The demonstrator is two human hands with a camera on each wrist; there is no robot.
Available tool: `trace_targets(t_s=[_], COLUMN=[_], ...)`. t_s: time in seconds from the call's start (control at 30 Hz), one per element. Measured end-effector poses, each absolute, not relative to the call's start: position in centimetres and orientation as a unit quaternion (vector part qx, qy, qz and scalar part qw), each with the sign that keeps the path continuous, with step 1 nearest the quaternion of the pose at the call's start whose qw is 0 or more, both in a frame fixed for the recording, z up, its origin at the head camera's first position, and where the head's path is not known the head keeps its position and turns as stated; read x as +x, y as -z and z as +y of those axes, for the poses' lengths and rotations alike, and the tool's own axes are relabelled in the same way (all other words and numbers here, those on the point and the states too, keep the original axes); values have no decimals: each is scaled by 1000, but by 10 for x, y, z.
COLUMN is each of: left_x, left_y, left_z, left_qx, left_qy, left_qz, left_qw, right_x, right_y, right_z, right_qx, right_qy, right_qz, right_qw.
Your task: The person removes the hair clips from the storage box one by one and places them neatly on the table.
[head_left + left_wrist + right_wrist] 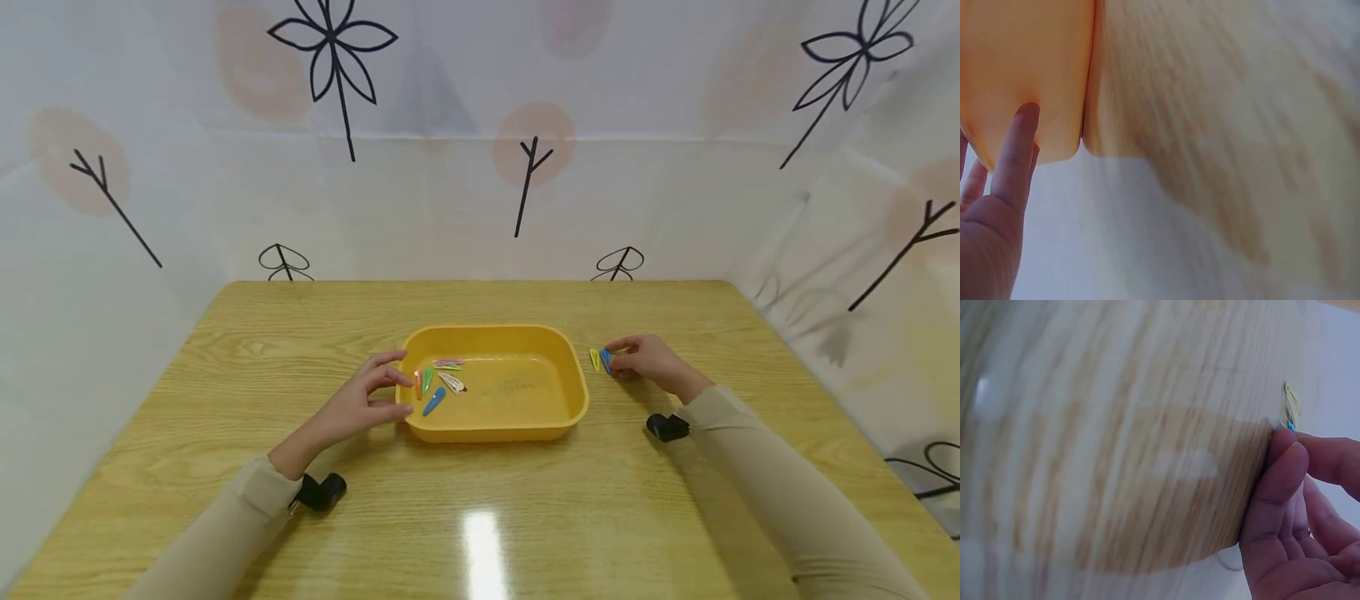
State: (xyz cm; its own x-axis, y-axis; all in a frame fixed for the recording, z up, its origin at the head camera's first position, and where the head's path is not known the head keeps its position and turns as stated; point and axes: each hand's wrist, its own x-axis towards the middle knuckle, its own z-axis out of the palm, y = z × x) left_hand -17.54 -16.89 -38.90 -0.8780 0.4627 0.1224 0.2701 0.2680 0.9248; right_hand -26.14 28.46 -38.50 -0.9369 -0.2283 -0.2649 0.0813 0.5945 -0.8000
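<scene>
A yellow plastic tray stands on the table, with several snap hair clips at its left end. Among them are a blue clip, a white clip and an orange clip. My left hand is at the tray's left rim, fingers spread and slightly bent; in the left wrist view one digit touches the outer wall. Right of the tray, my right hand pinches another blue hair clip between thumb and fingertips, low over the table. Just left of it lies a yellow hair clip.
The wood-grain table ends at a patterned cloth backdrop behind and at the sides. A black wrist camera is strapped below the left sleeve, another wrist camera by the right sleeve.
</scene>
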Motion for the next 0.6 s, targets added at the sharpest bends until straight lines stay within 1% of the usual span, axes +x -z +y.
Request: trace_targets(t_s=[0.33,0.6], left_x=[-174,-175], left_y=[388,390], left_z=[-170,-170], left_qx=[228,227], left_qy=[-558,-559], left_qz=[793,793], left_qw=[86,87], right_x=[-257,-256], right_y=[387,383], right_z=[279,287], right_qx=[-29,-59], right_qy=[469,440], right_qz=[869,886], right_qw=[154,131])
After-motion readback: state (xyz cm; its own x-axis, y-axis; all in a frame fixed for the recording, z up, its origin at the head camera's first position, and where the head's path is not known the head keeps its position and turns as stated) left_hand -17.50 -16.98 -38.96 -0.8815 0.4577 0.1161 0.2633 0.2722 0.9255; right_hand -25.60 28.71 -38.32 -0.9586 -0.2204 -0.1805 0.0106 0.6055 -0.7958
